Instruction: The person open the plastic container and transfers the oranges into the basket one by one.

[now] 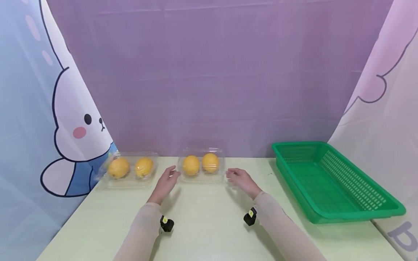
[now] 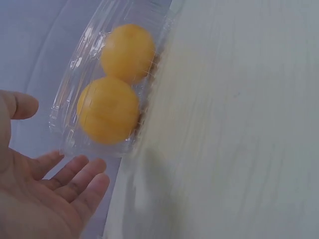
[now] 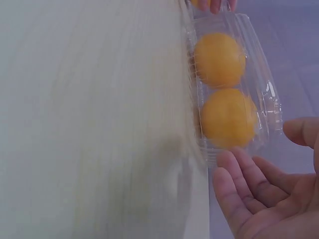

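A clear plastic clamshell box (image 1: 201,178) with two oranges, a left orange (image 1: 191,165) and a right orange (image 1: 210,162), sits at the back middle of the table. Just off its left end is my left hand (image 1: 166,185), fingers spread and relaxed. My right hand (image 1: 244,182) is at the opposite end, its fingers loosely extended. In the left wrist view the fingertips (image 2: 97,167) lie right by the box's end. The right wrist view has the fingertips (image 3: 227,159) close to the other end. Both palms hold nothing.
On the left stands a second clear plastic box (image 1: 130,183) with two more oranges (image 1: 143,167). A green perforated basket (image 1: 313,208) is at the right, along the table's edge. A purple cloth (image 1: 209,79) hangs behind the table (image 1: 202,224), with printed curtains on both sides.
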`<move>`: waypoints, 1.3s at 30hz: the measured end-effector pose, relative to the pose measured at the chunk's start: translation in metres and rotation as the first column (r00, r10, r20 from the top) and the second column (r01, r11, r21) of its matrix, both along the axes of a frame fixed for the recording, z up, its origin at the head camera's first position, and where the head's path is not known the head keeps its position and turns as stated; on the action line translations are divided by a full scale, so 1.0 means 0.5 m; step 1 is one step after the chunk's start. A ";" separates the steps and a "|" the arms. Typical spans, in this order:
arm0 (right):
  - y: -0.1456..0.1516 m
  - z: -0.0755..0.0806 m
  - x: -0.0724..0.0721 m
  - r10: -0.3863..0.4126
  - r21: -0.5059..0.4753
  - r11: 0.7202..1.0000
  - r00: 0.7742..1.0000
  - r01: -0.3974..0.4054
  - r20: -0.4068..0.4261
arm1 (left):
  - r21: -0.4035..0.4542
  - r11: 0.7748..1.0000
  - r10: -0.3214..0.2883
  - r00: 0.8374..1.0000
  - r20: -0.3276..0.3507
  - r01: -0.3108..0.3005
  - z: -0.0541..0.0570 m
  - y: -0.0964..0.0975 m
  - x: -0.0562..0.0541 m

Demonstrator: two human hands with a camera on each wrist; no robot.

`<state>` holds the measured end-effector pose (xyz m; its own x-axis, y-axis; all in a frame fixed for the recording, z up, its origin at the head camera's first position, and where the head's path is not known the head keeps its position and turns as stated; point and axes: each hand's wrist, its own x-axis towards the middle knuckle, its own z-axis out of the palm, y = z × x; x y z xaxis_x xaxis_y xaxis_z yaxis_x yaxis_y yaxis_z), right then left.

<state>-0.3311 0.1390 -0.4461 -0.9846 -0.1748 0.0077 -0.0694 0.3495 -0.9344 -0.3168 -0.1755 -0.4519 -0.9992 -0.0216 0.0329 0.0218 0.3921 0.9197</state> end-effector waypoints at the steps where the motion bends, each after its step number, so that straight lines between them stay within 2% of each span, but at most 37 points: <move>1: -0.003 0.009 0.005 0.009 -0.016 1.000 1.000 -0.009 0.010 | 0.020 1.000 0.003 1.000 0.006 -0.003 -0.002 -0.001 -0.002; 7: -0.009 0.001 -0.001 -0.018 -0.063 0.998 0.999 0.020 0.042 | 0.108 0.994 -0.004 0.999 0.032 0.001 -0.002 -0.005 -0.009; 8: -0.009 -0.009 -0.009 -0.031 -0.068 0.997 0.999 0.034 0.044 | 0.107 0.994 -0.006 1.000 0.028 0.003 0.000 -0.005 -0.009; 13: -0.012 -0.015 -0.013 -0.041 -0.110 0.993 0.998 0.045 0.045 | 0.095 0.995 -0.007 1.000 0.006 0.006 0.005 -0.004 -0.015; 19: -0.020 -0.018 -0.015 -0.054 -0.170 0.983 0.997 0.063 0.057 | 0.040 0.999 0.015 1.000 0.000 -0.015 -0.003 -0.001 -0.029; 26: -0.029 -0.019 -0.018 -0.073 -0.163 0.983 0.996 0.082 0.059 | -0.003 0.999 0.044 0.999 -0.018 -0.044 -0.008 0.005 -0.036; 39: -0.033 -0.020 -0.032 -0.057 -0.220 0.973 0.994 0.075 0.091 | 0.038 0.999 0.013 1.000 -0.012 -0.012 -0.002 0.003 -0.031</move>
<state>-0.3472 0.1227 -0.4563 -0.9927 -0.1125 -0.0432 0.0280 0.1332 -0.9907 -0.3325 -0.1741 -0.4528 -0.9984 -0.0354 0.0442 0.0287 0.3575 0.9335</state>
